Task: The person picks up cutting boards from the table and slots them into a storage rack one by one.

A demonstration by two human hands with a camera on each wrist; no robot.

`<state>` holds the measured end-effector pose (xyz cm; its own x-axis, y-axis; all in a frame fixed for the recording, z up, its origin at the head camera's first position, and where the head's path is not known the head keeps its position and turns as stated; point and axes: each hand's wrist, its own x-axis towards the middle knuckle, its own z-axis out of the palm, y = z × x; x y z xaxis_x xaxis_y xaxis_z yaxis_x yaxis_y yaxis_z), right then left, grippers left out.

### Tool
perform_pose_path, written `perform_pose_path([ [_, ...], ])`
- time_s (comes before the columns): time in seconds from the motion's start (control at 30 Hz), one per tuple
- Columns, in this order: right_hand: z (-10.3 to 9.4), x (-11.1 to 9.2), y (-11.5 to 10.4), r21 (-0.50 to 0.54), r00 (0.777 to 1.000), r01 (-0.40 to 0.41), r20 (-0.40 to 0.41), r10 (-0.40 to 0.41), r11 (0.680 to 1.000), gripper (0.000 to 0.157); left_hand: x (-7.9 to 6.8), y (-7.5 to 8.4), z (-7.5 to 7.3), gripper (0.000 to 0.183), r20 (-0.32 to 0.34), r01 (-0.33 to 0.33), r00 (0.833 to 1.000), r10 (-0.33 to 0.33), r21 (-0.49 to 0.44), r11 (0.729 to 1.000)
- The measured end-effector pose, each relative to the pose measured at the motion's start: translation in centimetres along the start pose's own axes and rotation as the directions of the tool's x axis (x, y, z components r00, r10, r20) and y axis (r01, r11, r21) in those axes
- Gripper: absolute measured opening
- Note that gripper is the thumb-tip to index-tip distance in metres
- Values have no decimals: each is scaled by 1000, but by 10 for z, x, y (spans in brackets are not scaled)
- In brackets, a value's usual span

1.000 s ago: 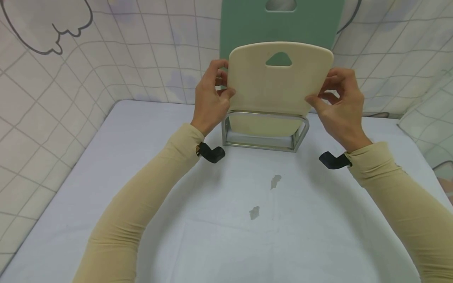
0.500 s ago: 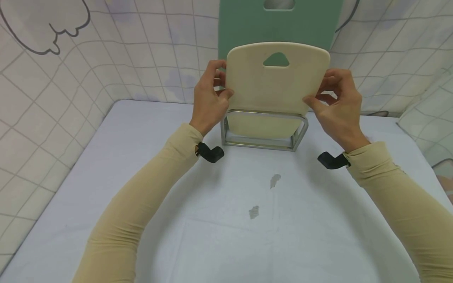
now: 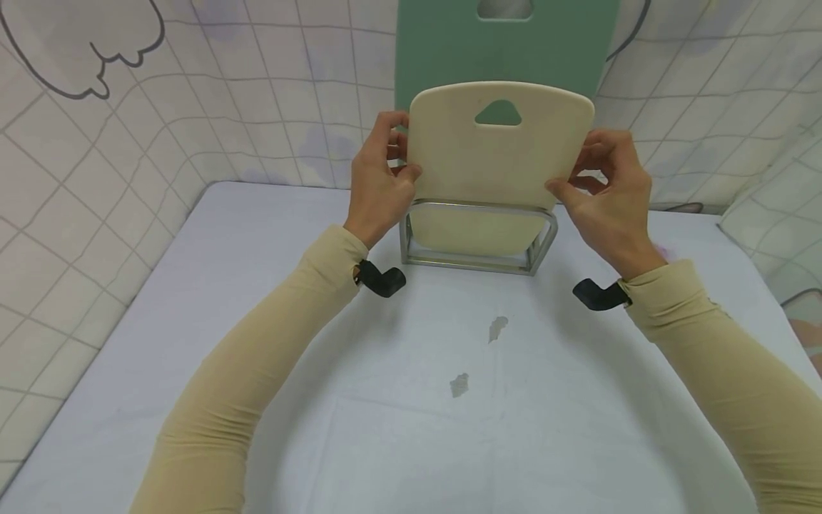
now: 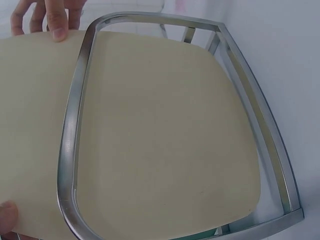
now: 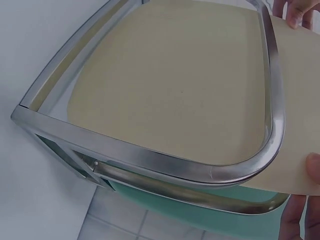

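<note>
A cream cutting board (image 3: 494,164) with a cut-out handle hole stands upright in a silver metal rack (image 3: 465,265). My left hand (image 3: 380,185) pinches its left edge, thumb on the front face. At the right edge my right hand (image 3: 606,200) grips it the same way. The board's lower part is behind the rack's front bar, its bottom edge just above the base bar. Behind it rises a taller green cutting board (image 3: 443,50). In the left wrist view the rack frames the cream board (image 4: 160,125); the right wrist view shows the green board (image 5: 155,202) behind.
The rack stands near the back of a table with a white cloth (image 3: 411,442), which has two grey patches (image 3: 497,328). A grid-patterned curtain (image 3: 289,107) hangs behind and to the left. A dark cable (image 3: 632,36) shows at the upper right.
Both hands have moved slightly down with the cream cutting board, which sits a little lower in the rack. The green board and the rack have stayed in place.
</note>
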<state>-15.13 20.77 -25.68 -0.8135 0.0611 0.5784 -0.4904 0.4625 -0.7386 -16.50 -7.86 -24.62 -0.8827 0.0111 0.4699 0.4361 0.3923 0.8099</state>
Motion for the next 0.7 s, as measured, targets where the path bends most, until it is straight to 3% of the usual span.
perform_pose_path([
  [0.7,-1,2,5,28,1000,10,6,-11,1000,52,3,1,3,55,1,-4,1000,4,-3,1000],
])
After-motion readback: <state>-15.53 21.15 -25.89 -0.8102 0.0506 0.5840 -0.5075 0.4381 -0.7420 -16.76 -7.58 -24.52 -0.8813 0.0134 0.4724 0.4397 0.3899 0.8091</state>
